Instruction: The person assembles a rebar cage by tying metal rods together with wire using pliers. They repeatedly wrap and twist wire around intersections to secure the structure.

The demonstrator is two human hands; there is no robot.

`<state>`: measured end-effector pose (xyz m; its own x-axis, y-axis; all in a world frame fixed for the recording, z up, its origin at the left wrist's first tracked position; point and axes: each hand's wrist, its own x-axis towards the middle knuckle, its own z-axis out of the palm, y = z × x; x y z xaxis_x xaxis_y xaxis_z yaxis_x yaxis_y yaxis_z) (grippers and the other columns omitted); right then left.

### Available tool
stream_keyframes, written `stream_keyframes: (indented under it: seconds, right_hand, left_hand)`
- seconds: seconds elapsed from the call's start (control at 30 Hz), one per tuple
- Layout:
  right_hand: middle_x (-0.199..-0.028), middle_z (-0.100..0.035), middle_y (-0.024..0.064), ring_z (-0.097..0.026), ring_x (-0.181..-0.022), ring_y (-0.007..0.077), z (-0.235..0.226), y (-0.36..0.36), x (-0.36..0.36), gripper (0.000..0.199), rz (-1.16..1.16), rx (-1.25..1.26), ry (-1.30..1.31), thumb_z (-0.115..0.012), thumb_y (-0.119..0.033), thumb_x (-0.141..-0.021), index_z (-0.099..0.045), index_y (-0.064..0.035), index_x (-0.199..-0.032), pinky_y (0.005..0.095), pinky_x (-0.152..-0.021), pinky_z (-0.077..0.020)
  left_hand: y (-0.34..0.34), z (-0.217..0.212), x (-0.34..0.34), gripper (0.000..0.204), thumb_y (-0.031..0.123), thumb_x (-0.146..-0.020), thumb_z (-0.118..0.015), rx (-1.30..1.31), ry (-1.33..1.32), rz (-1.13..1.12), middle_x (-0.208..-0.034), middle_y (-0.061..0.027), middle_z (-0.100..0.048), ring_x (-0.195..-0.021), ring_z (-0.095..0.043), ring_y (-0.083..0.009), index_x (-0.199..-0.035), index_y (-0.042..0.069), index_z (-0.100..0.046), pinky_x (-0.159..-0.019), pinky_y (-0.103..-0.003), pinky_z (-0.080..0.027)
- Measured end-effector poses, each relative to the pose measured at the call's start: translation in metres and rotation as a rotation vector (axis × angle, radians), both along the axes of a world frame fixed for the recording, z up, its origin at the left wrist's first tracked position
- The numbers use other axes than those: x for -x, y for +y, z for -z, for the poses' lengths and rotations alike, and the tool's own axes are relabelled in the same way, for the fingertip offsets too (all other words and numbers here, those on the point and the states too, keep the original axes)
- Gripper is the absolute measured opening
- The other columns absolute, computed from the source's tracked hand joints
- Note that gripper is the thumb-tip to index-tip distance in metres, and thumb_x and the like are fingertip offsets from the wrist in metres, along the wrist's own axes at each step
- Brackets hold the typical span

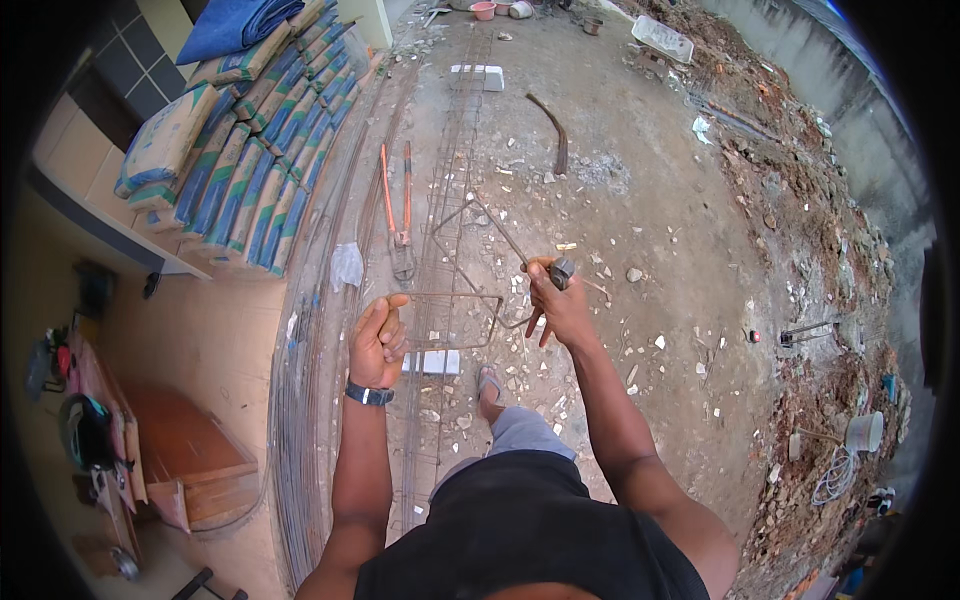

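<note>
The left hand (378,340) gripped a wire stirrup (450,318); the right hand (556,300) clenched pliers (560,272). Holding the stirrup square seemingly mattered; twisting snugly too.

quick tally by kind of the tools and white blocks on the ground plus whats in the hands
Pincers, in the right hand: 1
Wire stirrup, held by the left hand: 1
Orange-handled bolt cutters on the ground: 1
White blocks under the rebar cage: 2
Curved bar on the ground: 1
Total: 6
</note>
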<state>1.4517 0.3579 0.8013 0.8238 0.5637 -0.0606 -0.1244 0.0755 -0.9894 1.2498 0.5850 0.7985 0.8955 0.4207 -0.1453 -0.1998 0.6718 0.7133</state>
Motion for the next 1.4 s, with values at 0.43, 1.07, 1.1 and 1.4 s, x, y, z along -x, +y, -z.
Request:
stream_keyframes:
  seconds: [0.43, 1.07, 1.1, 1.4]
  right_hand:
    - [-0.064, -0.040, -0.0071, -0.034, -0.056, 0.0044, -0.021, -0.141, 0.164, 0.023, -0.088, -0.104, 0.022, -0.062, -0.024, -0.102, -0.061, -0.0012, -0.099, 0.0243, -0.051, -0.0284]
    - [-0.063, -0.051, -0.0041, -0.042, -0.056, 0.0062, 0.055, -0.501, 0.228, 0.026, -0.033, 0.060, 0.129, -0.072, -0.027, -0.095, -0.068, -0.0018, -0.088, 0.0262, -0.051, -0.0340]
    - [-0.063, -0.050, -0.0048, -0.042, -0.056, 0.0060, 0.059, -0.512, 0.235, 0.026, -0.033, 0.073, 0.104, -0.072, -0.027, -0.095, -0.066, -0.0021, -0.089, 0.0254, -0.051, -0.0337]
    - [-0.069, -0.052, -0.0022, -0.047, -0.057, 0.0077, 0.024, -0.550, 0.327, 0.025, -0.006, -0.136, 0.100, -0.070, -0.025, -0.096, -0.062, -0.0014, -0.092, 0.0256, -0.052, -0.0411]
  left_hand:
    - [-0.189, -0.027, 0.179, 0.040, 0.030, -0.107, -0.049, -0.200, -0.183, -0.277, -0.058, 0.0072, -0.026, -0.048, -0.023, -0.0034, -0.137, 0.004, -0.054, -0.052, -0.023, -0.030]
    - [-0.527, -0.051, 0.279, 0.014, 0.010, -0.093, -0.067, -1.592, -0.188, -0.387, -0.080, -0.0120, -0.072, -0.059, -0.066, -0.0233, -0.098, -0.002, -0.072, -0.056, -0.032, -0.051]
    - [-0.534, -0.052, 0.282, 0.014, 0.011, -0.092, -0.069, -1.668, -0.247, -0.347, -0.076, -0.0105, -0.070, -0.056, -0.064, -0.0227, -0.098, -0.001, -0.072, -0.053, -0.032, -0.050]
    - [-0.594, -0.068, 0.346, 0.026, 0.023, -0.081, -0.080, -2.109, -0.329, -0.229, -0.057, -0.0009, -0.046, -0.044, -0.045, -0.0179, -0.101, 0.007, -0.073, -0.041, -0.033, -0.032]
